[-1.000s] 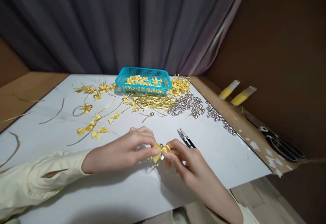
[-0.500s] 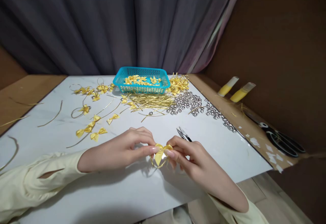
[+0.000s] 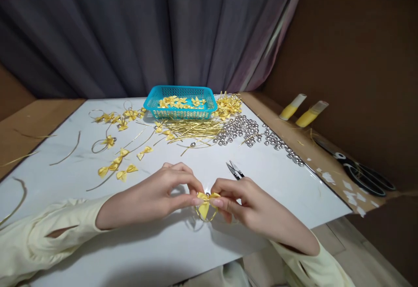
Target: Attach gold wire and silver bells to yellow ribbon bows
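Both my hands meet low over the white tabletop point(image 3: 287, 191), pinching one small yellow ribbon bow point(image 3: 206, 200) with a gold wire loop hanging under it. My left hand point(image 3: 156, 193) grips the bow's left side with thumb and forefinger. My right hand point(image 3: 248, 204) grips its right side the same way. A small silver bead shows just above the bow's knot. Small thread snips point(image 3: 235, 170) lie on the table just behind my right hand.
A turquoise basket point(image 3: 180, 102) of yellow bows stands at the back, with gold wires point(image 3: 196, 129) and silver beads point(image 3: 243, 131) in front of it. Loose bows point(image 3: 117, 165) lie to the left. Black scissors point(image 3: 362, 171) and two yellow tubes point(image 3: 300, 110) rest on the brown surface to the right.
My hands have drawn a little closer together on the bow, and the wire loop now hangs lower beneath it. The view shifted slightly.
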The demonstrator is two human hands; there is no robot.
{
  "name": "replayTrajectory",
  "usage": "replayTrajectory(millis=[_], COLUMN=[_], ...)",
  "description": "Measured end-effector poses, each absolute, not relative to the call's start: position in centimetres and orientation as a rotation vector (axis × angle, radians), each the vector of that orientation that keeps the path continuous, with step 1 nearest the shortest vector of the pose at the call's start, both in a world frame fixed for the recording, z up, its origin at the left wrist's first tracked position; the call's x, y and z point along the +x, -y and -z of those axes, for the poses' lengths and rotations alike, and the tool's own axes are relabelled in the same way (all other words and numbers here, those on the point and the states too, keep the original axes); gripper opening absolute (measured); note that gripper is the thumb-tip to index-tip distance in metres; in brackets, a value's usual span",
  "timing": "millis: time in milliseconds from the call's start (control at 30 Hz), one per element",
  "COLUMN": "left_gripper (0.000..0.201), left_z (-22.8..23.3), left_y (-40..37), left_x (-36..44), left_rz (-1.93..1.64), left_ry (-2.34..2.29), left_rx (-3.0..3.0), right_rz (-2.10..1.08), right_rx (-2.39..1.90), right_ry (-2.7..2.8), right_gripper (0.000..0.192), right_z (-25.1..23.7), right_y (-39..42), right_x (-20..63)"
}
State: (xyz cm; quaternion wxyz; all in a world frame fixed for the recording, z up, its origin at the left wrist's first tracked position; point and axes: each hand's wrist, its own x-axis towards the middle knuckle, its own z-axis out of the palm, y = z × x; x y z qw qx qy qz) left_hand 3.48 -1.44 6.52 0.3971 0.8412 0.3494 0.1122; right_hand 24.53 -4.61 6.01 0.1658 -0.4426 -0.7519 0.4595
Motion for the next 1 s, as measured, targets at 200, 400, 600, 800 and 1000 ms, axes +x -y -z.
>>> replayTrajectory(millis=[200, 400, 600, 800, 1000], left_gripper=[0.014, 0.023, 0.022, 0.022, 0.017], left_z=[-6.37, -6.24, -5.94, -5.79, -5.65], left_y=[1.15, 0.84, 1.0, 1.27, 1.55], left_x=[3.58, 3.53, 3.57, 3.75, 3.92], left_rz=[-0.26, -0.168, -0.26, -0.373, -0.512], left_ry=[-0.85, -0.884, -0.808, -0.728, -0.694], left_rx=[2.021, 1.852, 1.893, 1.986, 2.02], right_rz=[-1.355, -1.368, -1.369, -1.392, -1.415], right_rx=[-1.248, -1.271, -1.257, -1.218, -1.192], right_ry=[2.12, 2.08, 2.041, 2.004, 1.98], right_gripper=[0.021, 0.019, 0.022, 0.028, 0.028], right_z=[-6.19, -6.42, -6.33, -6.41, -6.24], right_y=[4.74, 4.7, 4.65, 4.75, 4.71], right_x=[24.55, 24.34, 24.33, 24.53, 24.37])
